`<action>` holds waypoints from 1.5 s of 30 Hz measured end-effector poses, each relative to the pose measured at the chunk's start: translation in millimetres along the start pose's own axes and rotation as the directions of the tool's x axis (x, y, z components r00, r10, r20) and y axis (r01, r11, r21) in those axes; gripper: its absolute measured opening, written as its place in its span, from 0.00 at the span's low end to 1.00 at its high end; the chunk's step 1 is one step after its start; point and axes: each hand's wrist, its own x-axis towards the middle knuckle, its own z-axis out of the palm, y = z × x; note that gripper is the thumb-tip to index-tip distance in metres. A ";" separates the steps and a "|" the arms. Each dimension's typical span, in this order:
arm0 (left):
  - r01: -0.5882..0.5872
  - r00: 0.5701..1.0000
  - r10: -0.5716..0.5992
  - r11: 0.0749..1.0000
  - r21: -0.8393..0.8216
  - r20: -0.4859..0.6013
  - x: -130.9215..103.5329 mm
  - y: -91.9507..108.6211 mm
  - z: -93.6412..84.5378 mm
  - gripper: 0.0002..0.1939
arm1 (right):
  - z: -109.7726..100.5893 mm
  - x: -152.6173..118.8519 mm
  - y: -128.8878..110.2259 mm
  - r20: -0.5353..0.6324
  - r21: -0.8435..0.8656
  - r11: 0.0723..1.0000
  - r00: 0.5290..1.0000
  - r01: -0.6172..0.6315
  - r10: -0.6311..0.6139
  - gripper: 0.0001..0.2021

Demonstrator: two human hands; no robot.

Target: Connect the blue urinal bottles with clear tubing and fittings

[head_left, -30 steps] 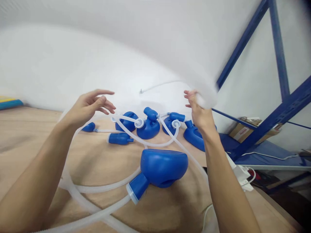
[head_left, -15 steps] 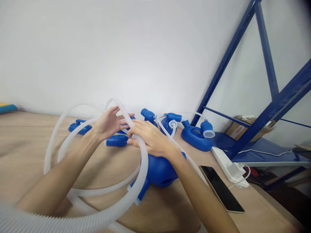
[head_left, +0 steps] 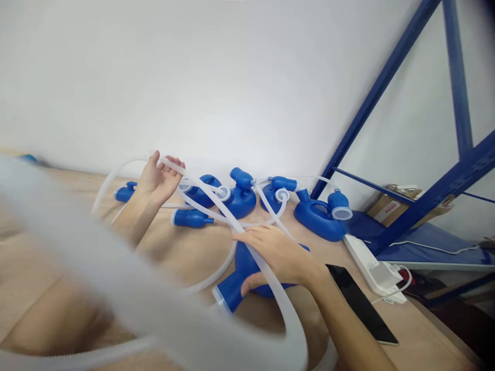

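My left hand [head_left: 162,178] is raised above the wooden table with its fingers apart, and the translucent white hose [head_left: 211,193] lies across its palm. My right hand [head_left: 273,252] rests over a blue bottle [head_left: 244,260], fingers spread and thumb apart, touching the hose that passes beneath it. Below its thumb is the bottle's blue mouthpiece [head_left: 229,292] with a clear rim. A wide stretch of hose, blurred, sweeps across the near foreground and hides part of my left forearm.
Several blue bottles with hoses stand along the wall, one with a handle [head_left: 319,219] at the right. A loose blue piece [head_left: 189,218] lies mid-table. A phone [head_left: 361,304], a white power strip [head_left: 373,268] and a blue metal rack [head_left: 371,98] are on the right.
My hands have moved apart: the left went up and leftward, the right lower and rightward over the blue bottle. The hose between them is stretched straighter, and its near loop has swung across the foreground.
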 end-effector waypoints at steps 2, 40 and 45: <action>-0.004 0.999 0.003 1.000 0.029 0.049 3.9 1.0 -4.9 0.12 | 2.3 -8.4 1.5 -0.004 -0.052 0.999 1.000 0.001 -0.001 0.50; -0.600 0.789 -0.474 -0.451 0.661 0.392 -42.0 -96.5 -30.9 0.15 | 13.7 126.6 55.0 0.823 0.379 0.763 0.567 -0.523 -0.020 0.23; -0.585 0.802 -0.420 -0.412 0.699 0.424 -31.7 -83.3 -27.6 0.14 | 18.0 126.7 53.7 0.501 0.380 0.831 0.846 -0.405 0.183 0.24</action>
